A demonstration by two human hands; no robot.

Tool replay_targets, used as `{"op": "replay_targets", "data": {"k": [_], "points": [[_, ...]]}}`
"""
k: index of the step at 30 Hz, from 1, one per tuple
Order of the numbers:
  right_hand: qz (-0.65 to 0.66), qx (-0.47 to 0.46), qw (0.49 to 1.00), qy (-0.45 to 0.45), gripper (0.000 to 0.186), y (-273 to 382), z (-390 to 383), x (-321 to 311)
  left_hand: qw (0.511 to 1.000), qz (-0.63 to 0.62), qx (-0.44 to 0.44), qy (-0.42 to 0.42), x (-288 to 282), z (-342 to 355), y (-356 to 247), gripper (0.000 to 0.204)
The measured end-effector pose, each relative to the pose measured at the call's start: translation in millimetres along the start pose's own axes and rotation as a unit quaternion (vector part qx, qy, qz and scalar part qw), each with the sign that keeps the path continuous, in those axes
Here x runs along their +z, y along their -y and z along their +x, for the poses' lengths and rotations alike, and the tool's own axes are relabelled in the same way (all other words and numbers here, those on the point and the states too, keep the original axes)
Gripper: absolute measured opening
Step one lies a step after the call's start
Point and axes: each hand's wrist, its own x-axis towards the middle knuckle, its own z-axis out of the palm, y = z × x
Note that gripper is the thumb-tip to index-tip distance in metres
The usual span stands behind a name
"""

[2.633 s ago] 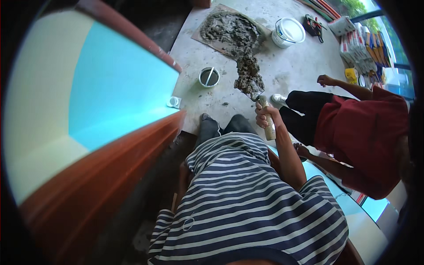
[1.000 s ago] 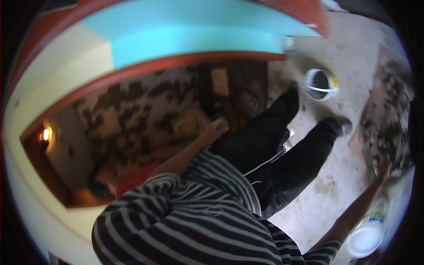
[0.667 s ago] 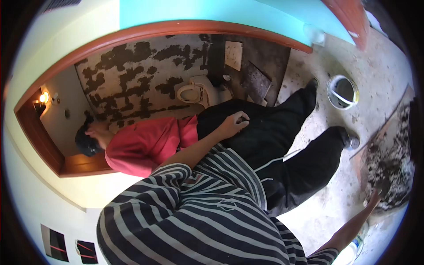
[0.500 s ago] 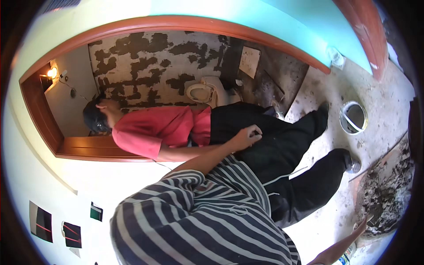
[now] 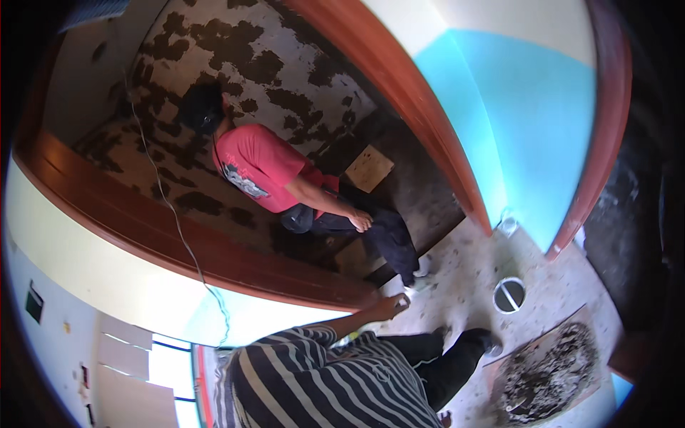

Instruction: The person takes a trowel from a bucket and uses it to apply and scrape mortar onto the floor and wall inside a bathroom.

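Note:
The picture is tilted, with the floor toward its right side. My left hand hangs beside the brown door frame. Its fingers are loosely bent with a gap at the thumb, and nothing shows between them. Only a little of my right hand appears at the lower edge, by my dark trousers; its fingers are mostly hidden. Nearest to it on the floor is a heap of wet grey mortar on a flat board. A small pale stick-like piece lies at the mortar's near edge. Beyond stands a bucket with a light bar across its mouth.
Through the doorway stands a person in a pink shirt, beside a wall patched with dark mortar. A square tile leans there. The brown door frame crosses the view, with a loose cable over it.
The view has turned and shifted, bringing more of the patched wall in. My right hand has left the mortar's edge and is back near my body. The person in pink has turned further away.

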Motion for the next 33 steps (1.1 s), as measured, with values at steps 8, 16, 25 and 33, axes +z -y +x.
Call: {"op": "replay_targets", "data": {"k": [8, 16, 25, 33], "points": [[-0.04, -0.052, 0.998, 0.024, 0.041, 60, -112, 52, 0.975, -0.055, 0.112, -0.183, 44, -81, 161, 0.04], [-0.06, -0.062, 0.995, 0.046, 0.038, 54, -184, 69, 0.901, -0.34, -0.201, -0.18, 96, -199, 286, 0.048], [-0.059, -0.042, 0.996, 0.042, 0.035, 99, -156, -24, 0.916, -0.287, -0.173, -0.219, 204, -244, 195, 0.03], [-0.157, -0.038, 0.979, 0.123, 0.033, 164, -152, 5, 0.847, -0.392, -0.24, -0.267, 272, -277, 190, 0.026]]}}
